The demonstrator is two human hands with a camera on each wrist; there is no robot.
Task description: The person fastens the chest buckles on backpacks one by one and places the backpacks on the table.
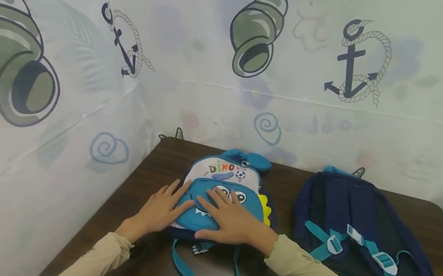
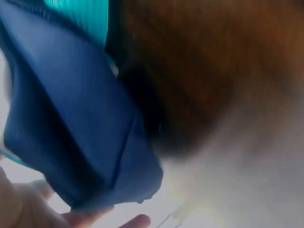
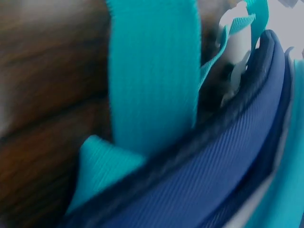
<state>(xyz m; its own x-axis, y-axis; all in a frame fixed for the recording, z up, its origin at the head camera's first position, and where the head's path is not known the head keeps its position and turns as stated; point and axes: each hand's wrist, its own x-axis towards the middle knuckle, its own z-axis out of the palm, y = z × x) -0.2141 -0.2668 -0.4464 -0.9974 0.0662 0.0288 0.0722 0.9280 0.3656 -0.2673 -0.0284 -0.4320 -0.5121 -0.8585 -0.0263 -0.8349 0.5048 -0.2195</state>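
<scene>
A small blue and white dinosaur backpack [image 1: 196, 219] lies front up on the table, with "DINO" lettering, cartoon eyes and a yellow scalloped edge. My left hand [image 1: 162, 208] rests on its left side, fingers spread. Across the lower front pocket lies my right hand [image 1: 232, 221], its fingers straight and splayed over the cartoon face. Turquoise straps [image 1: 186, 268] trail from the bag toward me. The left wrist view shows the bag's navy side [image 2: 80, 104] above the fingers [image 2: 135, 222]. Close up in the right wrist view are a turquoise strap [image 3: 154, 71] and the navy lower edge [image 3: 190, 175].
To the right, a second navy backpack [image 1: 384, 225] lies with its shoulder straps and white buckles [image 1: 385, 262] facing up. Both bags are on a dark wooden table [image 1: 153, 162]. A white cloth [image 1: 199, 44] printed with shells and anchors hangs behind and along the left.
</scene>
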